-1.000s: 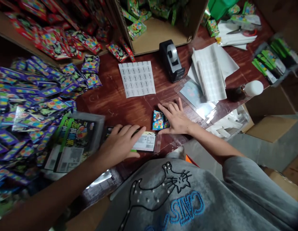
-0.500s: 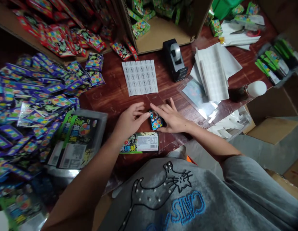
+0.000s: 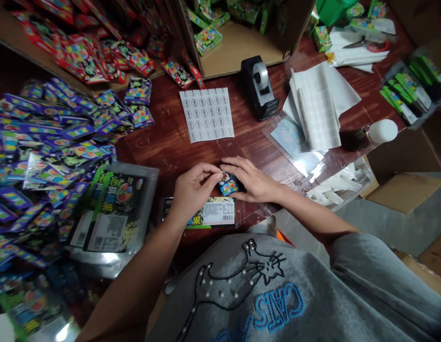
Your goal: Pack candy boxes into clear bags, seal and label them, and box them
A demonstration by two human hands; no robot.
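A small blue printed candy box [image 3: 227, 184] lies on the table in front of me. My right hand [image 3: 255, 181] curves round its right side, fingers over the far edge and thumb at the near edge. At the box's left edge, my left hand [image 3: 198, 187] has its thumb and forefinger pinched together; whether anything is between them is too small to make out. Just below the hands lies a printed label card [image 3: 219, 212], partly covered by my left wrist. Beyond them is a sheet of round stickers [image 3: 207, 115].
Purple candy boxes [image 3: 60, 123] pile up at left beside a plastic tub [image 3: 149, 190] with printed cards. Cardboard boxes of red packs [image 3: 87, 57] and green packs [image 3: 209, 42] stand behind. A tape dispenser [image 3: 259, 88], folded paper [image 3: 316, 109] and a white-capped bottle [image 3: 382, 131] are to the right.
My left hand has moved slightly nearer, its thumb and forefinger closing at the box's left edge. The box has shifted a little toward me, and my right fingers have drawn together.
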